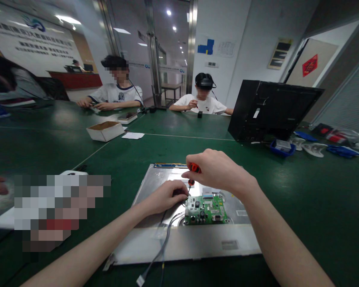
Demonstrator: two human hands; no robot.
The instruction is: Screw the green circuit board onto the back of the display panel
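My right hand [211,169] is closed around the red and black handle of a screwdriver [194,167]. Its shaft points down at the upper left corner of a green circuit board [208,209]. Beside that corner, my left hand [172,195] has its fingers curled in near the screwdriver's tip; whether they pinch anything is hidden. The board lies on the silver metal back of a flat display panel [149,183]. A bundle of grey cables [166,239] runs from the board's left side over the panel's near edge, ending in a white connector [140,280].
A black monitor [275,107] stands at the right rear, with a blue tray [283,148] and bagged parts near it. An open white box [105,131] and paper [133,136] lie at the left rear. Two people [118,93] wearing headsets sit across the green table [302,191].
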